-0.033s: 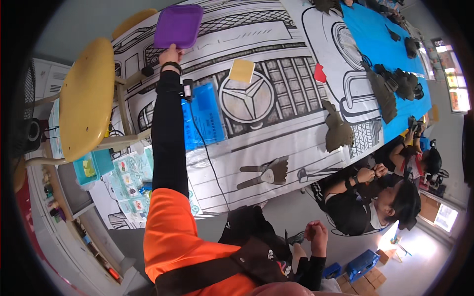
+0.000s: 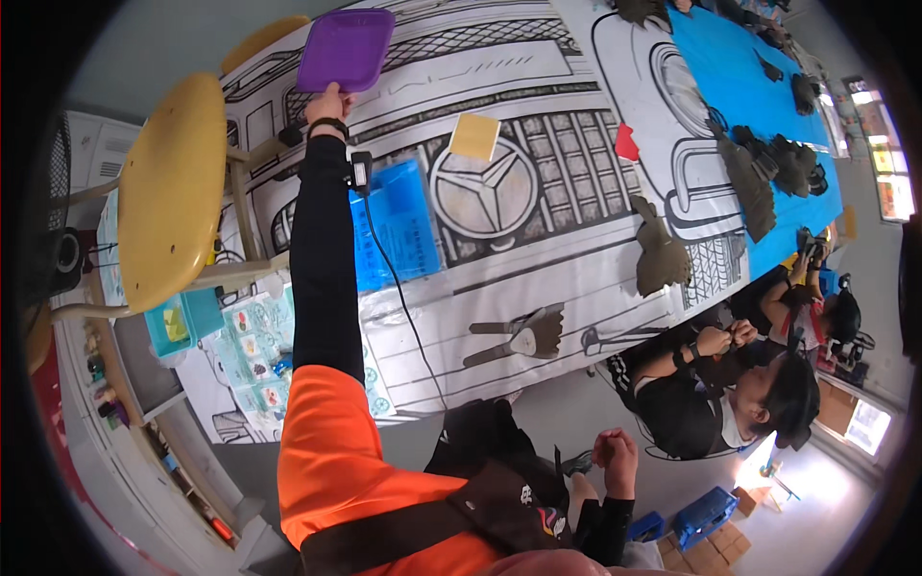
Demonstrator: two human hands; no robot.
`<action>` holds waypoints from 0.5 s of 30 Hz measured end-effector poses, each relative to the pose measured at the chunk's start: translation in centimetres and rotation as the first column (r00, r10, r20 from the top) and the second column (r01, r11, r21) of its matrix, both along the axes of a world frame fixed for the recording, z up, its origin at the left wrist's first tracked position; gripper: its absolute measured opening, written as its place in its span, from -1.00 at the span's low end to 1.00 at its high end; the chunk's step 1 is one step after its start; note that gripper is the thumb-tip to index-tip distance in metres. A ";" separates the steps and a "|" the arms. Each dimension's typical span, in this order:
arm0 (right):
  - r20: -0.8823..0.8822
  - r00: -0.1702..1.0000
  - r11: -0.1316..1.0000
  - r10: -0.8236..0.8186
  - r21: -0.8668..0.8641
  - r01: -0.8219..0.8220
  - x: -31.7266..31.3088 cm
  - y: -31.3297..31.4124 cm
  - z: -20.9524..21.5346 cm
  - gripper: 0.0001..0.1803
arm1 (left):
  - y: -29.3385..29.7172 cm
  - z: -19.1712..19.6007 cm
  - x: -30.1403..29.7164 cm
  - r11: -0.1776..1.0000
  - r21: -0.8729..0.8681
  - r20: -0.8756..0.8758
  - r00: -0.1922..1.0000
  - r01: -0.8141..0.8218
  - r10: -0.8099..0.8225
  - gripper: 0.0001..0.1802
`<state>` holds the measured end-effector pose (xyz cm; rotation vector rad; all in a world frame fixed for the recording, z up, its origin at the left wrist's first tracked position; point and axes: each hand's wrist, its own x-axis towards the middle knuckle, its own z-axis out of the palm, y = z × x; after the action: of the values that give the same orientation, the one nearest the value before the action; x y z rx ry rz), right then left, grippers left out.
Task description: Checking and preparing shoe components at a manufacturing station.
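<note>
My left arm stretches far across the table, and my left hand [image 2: 328,104] grips the near edge of a shallow purple plastic tray [image 2: 345,50]. The tray lies near the table's far left edge; its inside shows nothing. My right hand [image 2: 616,459] hangs in front of my body, off the table, with its fingers curled and nothing visible in them. Beside my left forearm lies a flat blue plastic packet [image 2: 399,226]. To the right of my wrist is a yellowish square sheet [image 2: 474,136].
A yellow chair [image 2: 173,182] stands close at the left. Dark brown cut-out shapes [image 2: 663,254] lie on the printed table cover [image 2: 538,278], near a red piece [image 2: 626,142]. A cable [image 2: 399,288] runs from my wrist. A co-worker [image 2: 696,389] sits at the right.
My left hand and the purple tray have shifted very slightly left against the table. The view has shifted a little; my right hand stays in place.
</note>
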<state>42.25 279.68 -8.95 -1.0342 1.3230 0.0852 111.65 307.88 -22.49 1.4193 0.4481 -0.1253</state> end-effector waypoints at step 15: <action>0.093 0.980 0.984 0.177 -0.003 -0.177 5.3 1.6 0.8 -0.83 | 7.7 -6.4 -30.9 0.198 0.879 -0.467 0.866 0.434 0.180 -0.33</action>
<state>47.59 281.25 -8.13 -1.1366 1.1441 0.1723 80.76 315.55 -28.91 2.8071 0.9245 -0.4045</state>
